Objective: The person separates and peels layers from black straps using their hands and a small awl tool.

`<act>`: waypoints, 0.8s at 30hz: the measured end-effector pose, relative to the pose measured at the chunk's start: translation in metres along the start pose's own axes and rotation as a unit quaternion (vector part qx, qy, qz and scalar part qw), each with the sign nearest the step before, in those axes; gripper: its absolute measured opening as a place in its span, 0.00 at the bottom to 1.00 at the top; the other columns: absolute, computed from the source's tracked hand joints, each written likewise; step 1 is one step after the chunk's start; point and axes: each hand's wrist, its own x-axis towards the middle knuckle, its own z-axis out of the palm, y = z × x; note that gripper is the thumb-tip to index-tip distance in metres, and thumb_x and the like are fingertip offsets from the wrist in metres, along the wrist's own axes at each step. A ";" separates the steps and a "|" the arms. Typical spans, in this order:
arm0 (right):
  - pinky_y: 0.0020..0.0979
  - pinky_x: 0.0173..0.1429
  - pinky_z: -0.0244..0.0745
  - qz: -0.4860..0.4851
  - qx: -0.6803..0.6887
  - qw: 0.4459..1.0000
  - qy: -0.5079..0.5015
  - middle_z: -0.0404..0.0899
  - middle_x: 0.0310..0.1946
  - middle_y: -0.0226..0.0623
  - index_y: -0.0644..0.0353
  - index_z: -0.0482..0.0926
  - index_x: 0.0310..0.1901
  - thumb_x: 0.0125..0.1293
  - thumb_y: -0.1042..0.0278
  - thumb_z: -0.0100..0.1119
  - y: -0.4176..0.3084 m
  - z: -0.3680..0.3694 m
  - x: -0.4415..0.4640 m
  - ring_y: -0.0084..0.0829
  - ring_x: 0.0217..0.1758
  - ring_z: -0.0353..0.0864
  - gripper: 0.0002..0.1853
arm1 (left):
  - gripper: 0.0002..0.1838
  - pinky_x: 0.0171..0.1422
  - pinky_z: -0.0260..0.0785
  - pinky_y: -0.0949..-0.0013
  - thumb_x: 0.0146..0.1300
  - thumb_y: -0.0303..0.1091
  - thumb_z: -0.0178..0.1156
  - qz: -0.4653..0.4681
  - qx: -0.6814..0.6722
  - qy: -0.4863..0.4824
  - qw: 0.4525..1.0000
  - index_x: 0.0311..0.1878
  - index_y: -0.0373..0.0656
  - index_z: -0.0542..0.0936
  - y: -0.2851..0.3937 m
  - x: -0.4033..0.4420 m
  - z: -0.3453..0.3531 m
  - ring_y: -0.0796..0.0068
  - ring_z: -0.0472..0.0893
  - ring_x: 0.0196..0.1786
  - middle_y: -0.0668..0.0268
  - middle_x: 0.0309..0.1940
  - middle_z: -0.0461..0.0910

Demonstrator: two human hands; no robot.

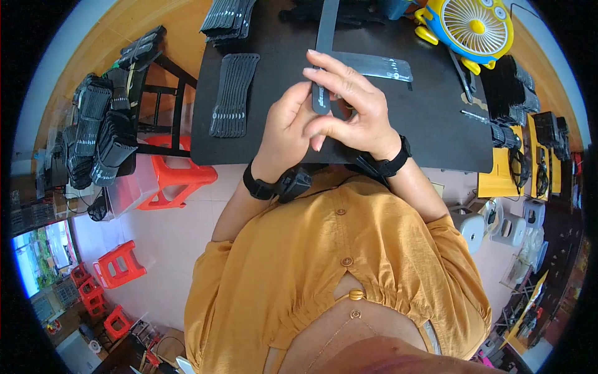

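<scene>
A long, flat dark strip (322, 93) with pale lettering near its lower end is held over the table's front part. My left hand (286, 124) is closed around its lower part, thumb along the side. Reaching across from the other side, my right hand (361, 112) has its fingers over the strip and its thumb by the lower end. Some of the fingertips are hidden behind the strip. Just beyond my right hand lies a flat clear plastic sleeve (380, 66). To the left of my hands, a fanned row of plastic-wrapped dark strips (233, 95) rests on the table.
The black table (436, 124) carries another stack of wrapped strips (228, 19) at the back left. A yellow and blue fan (473, 28) stands at the back right, with scissors (463, 78) beside it. Red stools (177, 181) and bundled dark goods (103, 124) are at the left.
</scene>
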 end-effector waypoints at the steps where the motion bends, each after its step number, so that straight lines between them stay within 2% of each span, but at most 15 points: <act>1: 0.30 0.51 0.80 -0.001 0.010 1.000 -0.004 0.77 0.60 0.45 0.56 0.82 0.55 0.57 0.67 0.70 0.004 -0.002 -0.001 0.37 0.50 0.85 0.22 | 0.12 0.22 0.61 0.81 0.77 0.34 0.45 -0.013 0.008 0.004 1.000 0.47 0.36 0.75 0.000 -0.001 0.000 0.87 0.69 0.20 0.70 0.24 0.74; 4: 0.29 0.48 0.81 0.058 0.040 0.995 0.065 0.85 0.47 0.43 0.61 0.86 0.43 0.62 0.73 0.64 0.007 0.003 -0.005 0.35 0.45 0.87 0.08 | 0.11 0.22 0.60 0.81 0.77 0.33 0.45 -0.035 0.022 -0.009 0.999 0.46 0.37 0.75 0.000 -0.003 0.000 0.87 0.68 0.19 0.71 0.21 0.72; 7: 0.27 0.37 0.77 0.149 0.067 0.982 0.098 0.85 0.33 0.38 0.62 0.86 0.38 0.64 0.69 0.64 0.002 0.005 -0.003 0.29 0.33 0.83 0.06 | 0.12 0.22 0.60 0.79 0.77 0.33 0.45 -0.050 0.095 -0.033 0.994 0.47 0.36 0.75 0.001 -0.005 -0.005 0.87 0.67 0.18 0.72 0.19 0.70; 8: 0.27 0.37 0.77 0.149 0.066 0.982 0.098 0.85 0.33 0.38 0.62 0.86 0.38 0.64 0.69 0.64 0.004 0.001 -0.001 0.29 0.33 0.83 0.06 | 0.12 0.22 0.60 0.79 0.77 0.33 0.45 -0.049 0.095 -0.033 0.994 0.47 0.36 0.75 0.003 -0.006 -0.006 0.87 0.67 0.18 0.72 0.19 0.70; 10: 0.26 0.28 0.67 0.258 -0.033 0.959 0.108 0.78 0.22 0.32 0.60 0.87 0.36 0.67 0.63 0.63 0.016 -0.013 0.006 0.21 0.22 0.72 0.09 | 0.12 0.22 0.59 0.79 0.76 0.33 0.45 -0.096 0.107 -0.056 0.988 0.47 0.36 0.76 0.006 -0.012 -0.008 0.87 0.66 0.17 0.73 0.18 0.69; 11: 0.25 0.25 0.58 0.259 0.032 0.952 0.160 0.70 0.16 0.25 0.57 0.87 0.34 0.69 0.59 0.62 0.030 -0.021 0.010 0.17 0.19 0.62 0.12 | 0.12 0.22 0.59 0.79 0.76 0.33 0.45 -0.097 0.107 -0.058 0.988 0.47 0.36 0.76 0.007 -0.015 -0.010 0.87 0.66 0.17 0.73 0.18 0.69; 13: 0.20 0.23 0.56 0.293 0.050 0.932 0.208 0.68 0.15 0.18 0.55 0.86 0.33 0.70 0.58 0.61 0.048 -0.048 0.022 0.12 0.19 0.63 0.12 | 0.13 0.22 0.59 0.79 0.76 0.32 0.44 -0.121 0.146 -0.081 0.979 0.48 0.36 0.77 0.008 -0.022 -0.018 0.87 0.66 0.17 0.73 0.18 0.69; 14: 0.19 0.22 0.55 0.298 0.094 0.918 0.243 0.69 0.15 0.18 0.56 0.84 0.32 0.68 0.56 0.63 0.064 -0.066 0.026 0.11 0.19 0.64 0.13 | 0.13 0.22 0.59 0.79 0.76 0.32 0.44 -0.120 0.146 -0.084 0.978 0.48 0.36 0.77 0.009 -0.027 -0.022 0.87 0.66 0.17 0.73 0.18 0.69; 15: 0.19 0.22 0.53 0.326 0.097 0.891 0.300 0.66 0.17 0.19 0.59 0.84 0.37 0.70 0.56 0.60 0.080 -0.082 0.028 0.12 0.17 0.61 0.14 | 0.13 0.21 0.58 0.80 0.76 0.33 0.44 -0.148 0.141 -0.081 0.975 0.48 0.36 0.76 0.008 -0.032 -0.027 0.88 0.64 0.17 0.74 0.18 0.67; 17: 0.20 0.23 0.55 0.306 0.107 0.872 0.366 0.67 0.18 0.22 0.60 0.82 0.35 0.70 0.57 0.60 0.097 -0.121 0.031 0.15 0.17 0.62 0.13 | 0.13 0.20 0.56 0.80 0.76 0.34 0.44 -0.177 0.146 -0.086 0.970 0.48 0.35 0.75 0.007 -0.041 -0.038 0.88 0.62 0.16 0.75 0.18 0.66; 18: 0.23 0.20 0.58 0.260 0.020 0.891 0.372 0.69 0.17 0.25 0.57 0.79 0.32 0.67 0.56 0.63 0.120 -0.149 0.022 0.19 0.16 0.66 0.13 | 0.13 0.20 0.56 0.80 0.76 0.34 0.44 -0.174 0.145 -0.086 0.970 0.48 0.35 0.75 0.006 -0.045 -0.043 0.88 0.62 0.16 0.75 0.18 0.66; 19: 0.25 0.21 0.60 0.268 0.075 0.858 0.432 0.71 0.17 0.27 0.58 0.79 0.33 0.66 0.57 0.64 0.134 -0.179 0.016 0.21 0.16 0.68 0.13 | 0.13 0.19 0.56 0.80 0.76 0.34 0.44 -0.195 0.131 -0.067 0.970 0.48 0.36 0.75 0.005 -0.051 -0.048 0.88 0.62 0.16 0.74 0.18 0.66; 20: 0.25 0.21 0.62 0.224 -0.216 0.877 0.365 0.72 0.17 0.27 0.59 0.77 0.32 0.67 0.62 0.63 0.138 -0.207 0.010 0.21 0.16 0.68 0.11 | 0.13 0.19 0.56 0.80 0.76 0.35 0.44 -0.217 0.116 -0.047 0.968 0.48 0.36 0.75 0.004 -0.055 -0.054 0.87 0.62 0.15 0.74 0.18 0.66; 21: 0.25 0.21 0.62 0.252 0.041 0.825 0.504 0.72 0.17 0.28 0.60 0.75 0.31 0.69 0.63 0.61 0.120 -0.208 0.020 0.20 0.16 0.68 0.11 | 0.14 0.18 0.57 0.81 0.77 0.36 0.43 -0.234 0.092 -0.033 0.967 0.50 0.37 0.75 -0.001 -0.055 -0.062 0.86 0.65 0.14 0.73 0.18 0.69; 24: 0.22 0.20 0.57 0.226 0.113 0.874 0.414 0.68 0.15 0.26 0.58 0.73 0.33 0.71 0.60 0.60 0.098 -0.210 0.014 0.17 0.14 0.63 0.12 | 0.17 0.17 0.58 0.81 0.77 0.38 0.43 -0.270 0.083 0.018 0.959 0.54 0.37 0.75 -0.006 -0.042 -0.059 0.84 0.69 0.14 0.71 0.20 0.71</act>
